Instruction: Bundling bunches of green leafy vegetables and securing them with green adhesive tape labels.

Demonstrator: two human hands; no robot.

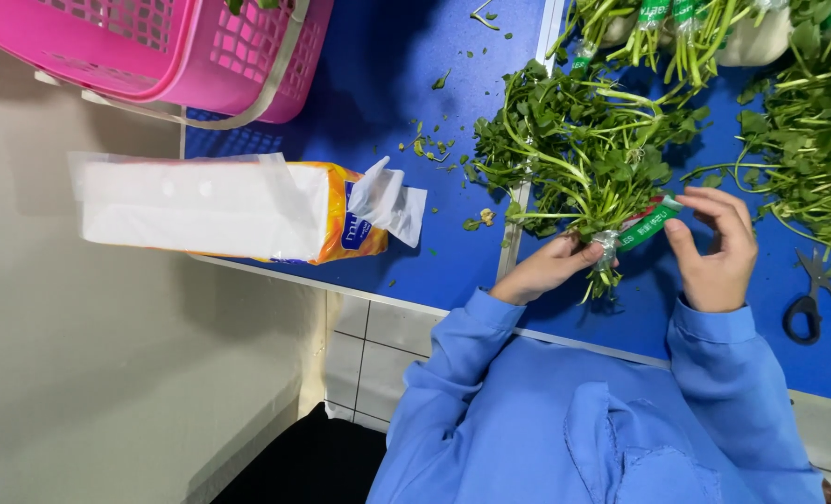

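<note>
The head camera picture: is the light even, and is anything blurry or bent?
In the head view, light falls from above: the pink basket casts a dark shadow on the blue table. The white tissue pack looks bright, nearly washed out. The left hand, right hand and bunch of greens are sharp. The table edges slant, a wide-lens effect.

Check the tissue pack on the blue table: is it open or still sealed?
Open. The tissue pack lies on its side on the blue table, and a white tissue sticks out of its right end.
</note>
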